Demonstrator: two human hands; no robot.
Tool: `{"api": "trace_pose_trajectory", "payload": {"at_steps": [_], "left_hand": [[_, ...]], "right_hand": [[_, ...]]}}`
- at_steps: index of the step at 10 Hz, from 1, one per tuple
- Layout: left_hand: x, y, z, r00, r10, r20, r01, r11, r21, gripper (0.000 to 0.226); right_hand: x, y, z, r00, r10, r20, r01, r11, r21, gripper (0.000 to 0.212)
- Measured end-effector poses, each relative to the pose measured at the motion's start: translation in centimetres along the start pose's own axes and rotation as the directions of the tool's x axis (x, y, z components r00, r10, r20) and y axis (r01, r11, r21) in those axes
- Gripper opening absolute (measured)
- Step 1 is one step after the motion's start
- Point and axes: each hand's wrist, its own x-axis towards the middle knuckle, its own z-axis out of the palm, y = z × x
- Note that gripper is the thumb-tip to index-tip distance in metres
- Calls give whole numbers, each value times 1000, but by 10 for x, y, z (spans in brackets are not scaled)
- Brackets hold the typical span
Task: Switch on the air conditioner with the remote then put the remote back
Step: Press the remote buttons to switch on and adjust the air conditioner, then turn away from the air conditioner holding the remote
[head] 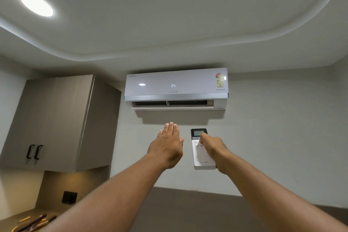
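A white wall-mounted air conditioner hangs high on the wall ahead. Its front display reads 24 and its lower flap is open. My right hand is raised below it and grips a white remote with a dark screen at the top; my thumb rests on the upper buttons. My left hand is stretched out flat beside the remote, palm down, fingers together, holding nothing.
A grey-brown wall cabinet with two black handles hangs at the left. Below it, a dark socket sits in the wall and a counter corner holds wooden utensils. Round ceiling lights shine above.
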Motion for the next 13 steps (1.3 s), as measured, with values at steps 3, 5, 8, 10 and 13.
{"api": "trace_pose_trajectory", "payload": {"at_steps": [3, 5, 8, 10, 13], "left_hand": [[0, 2, 0, 1000, 20, -7, -20, 1000, -8, 57], [7, 18, 11, 999, 45, -5, -46, 998, -48, 57], [25, 124, 51, 987, 157, -26, -158, 956, -246, 57], [26, 270, 68, 960, 276, -50, -270, 860, -433, 57], [-29, 553, 34, 838, 522, -159, -463, 526, -714, 56]], "right_hand": [[2, 1, -1, 1000, -8, -18, 9, 1000, 25, 19], [1, 5, -19, 997, -5, -71, 6, 1000, 6, 20], [-7, 28, -110, 973, -5, -231, -12, 997, -75, 20], [-43, 50, -245, 897, 9, -442, -67, 991, -117, 20], [-192, 74, -481, 611, 42, -790, -299, 937, -182, 26]]}}
